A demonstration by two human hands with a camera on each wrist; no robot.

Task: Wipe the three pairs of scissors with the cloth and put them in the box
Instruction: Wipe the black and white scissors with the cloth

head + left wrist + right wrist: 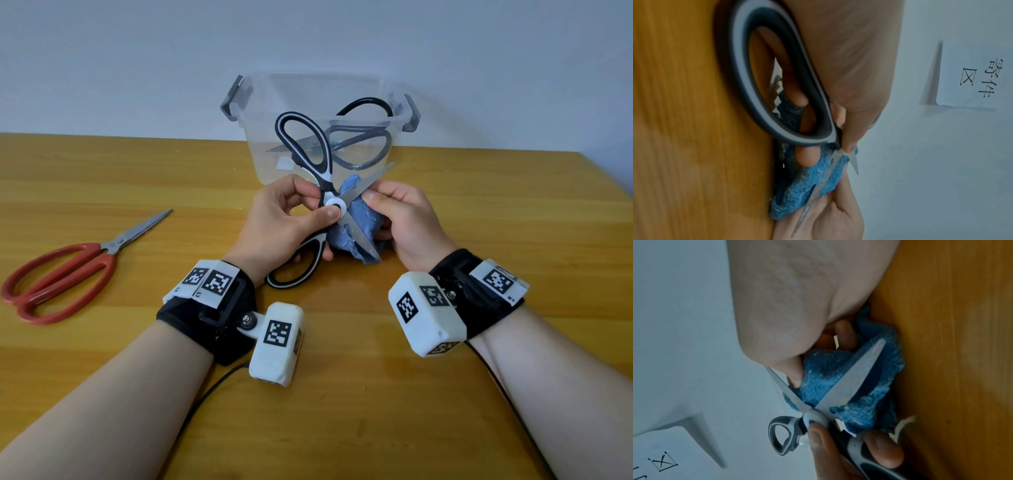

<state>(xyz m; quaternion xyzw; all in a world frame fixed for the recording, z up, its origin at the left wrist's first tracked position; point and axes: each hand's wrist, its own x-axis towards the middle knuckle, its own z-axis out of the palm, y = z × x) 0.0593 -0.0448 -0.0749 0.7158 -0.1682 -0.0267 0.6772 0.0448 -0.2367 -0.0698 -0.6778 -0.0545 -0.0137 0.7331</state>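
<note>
Open scissors (329, 202) pinched at pivot by left hand (287, 219); cloth (356, 219) bunched in right hand (404, 219); stiff, sharp-edged, likely slippery; best gripped by handles.

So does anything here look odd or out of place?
Nothing is spilled or broken. The black scissors in the box lie tilted, one handle loop poking above the rim. The black-and-white scissors are held spread open around the blue cloth.
</note>
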